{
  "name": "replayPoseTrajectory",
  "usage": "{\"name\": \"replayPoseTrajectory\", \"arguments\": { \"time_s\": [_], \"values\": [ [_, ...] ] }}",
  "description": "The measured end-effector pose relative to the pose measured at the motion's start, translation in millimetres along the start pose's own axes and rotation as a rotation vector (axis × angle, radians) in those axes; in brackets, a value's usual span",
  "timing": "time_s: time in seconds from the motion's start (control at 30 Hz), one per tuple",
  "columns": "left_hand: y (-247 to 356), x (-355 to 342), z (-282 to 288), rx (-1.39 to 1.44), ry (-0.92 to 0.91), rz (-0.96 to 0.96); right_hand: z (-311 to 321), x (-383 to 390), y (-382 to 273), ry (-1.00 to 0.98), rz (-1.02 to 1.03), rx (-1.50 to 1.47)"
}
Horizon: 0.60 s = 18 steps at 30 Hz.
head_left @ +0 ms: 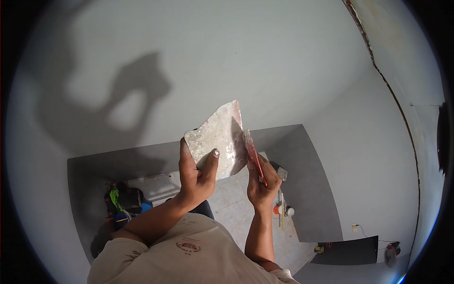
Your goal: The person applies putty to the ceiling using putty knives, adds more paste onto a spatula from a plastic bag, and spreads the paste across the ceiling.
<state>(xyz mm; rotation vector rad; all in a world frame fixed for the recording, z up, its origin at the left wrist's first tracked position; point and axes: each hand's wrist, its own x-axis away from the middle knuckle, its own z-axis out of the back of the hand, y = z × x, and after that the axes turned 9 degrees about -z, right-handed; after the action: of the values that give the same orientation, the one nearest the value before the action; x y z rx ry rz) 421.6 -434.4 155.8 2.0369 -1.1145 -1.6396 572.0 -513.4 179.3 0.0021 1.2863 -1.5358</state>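
Note:
My left hand (196, 179) grips a flat, putty-smeared board (215, 135), whitish with an uneven edge and a pink tint at its top corner. The thumb presses on its face, while most of the other fingers are hidden behind it. In my right hand (262, 187) is a thin red scraper (255, 161), seen nearly edge-on, with whitish paste near its upper end. That end touches or almost touches the board's right edge; I cannot tell which. Both hands are raised in front of a grey wall (265, 57).
A dark grey band (312, 189) runs along the lower wall. On the tiled floor (231, 194), a heap of bags and gear (124, 203) lies at left. An orange-and-white container (278, 209) and a yellow stick (283, 217) are at right. A brown crack-like line (392, 90) crosses the upper right.

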Motion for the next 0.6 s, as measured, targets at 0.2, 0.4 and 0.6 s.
{"name": "replayPoseTrajectory", "arguments": {
  "time_s": [0.2,0.4,0.6],
  "values": [
    [-7.6,-4.7,11.3,-0.039,-0.098,-0.078,-6.9,-3.2,1.2,0.001,-0.043,-0.034],
    [-7.7,-13.7,23.4,-0.113,-0.207,-0.122,-4.3,-8.2,-13.4,-0.082,-0.120,0.041],
    [-8.2,-20.3,26.0,-0.093,-0.286,-0.101,3.6,-11.6,-22.2,-0.097,-0.220,0.049]
  ]
}}
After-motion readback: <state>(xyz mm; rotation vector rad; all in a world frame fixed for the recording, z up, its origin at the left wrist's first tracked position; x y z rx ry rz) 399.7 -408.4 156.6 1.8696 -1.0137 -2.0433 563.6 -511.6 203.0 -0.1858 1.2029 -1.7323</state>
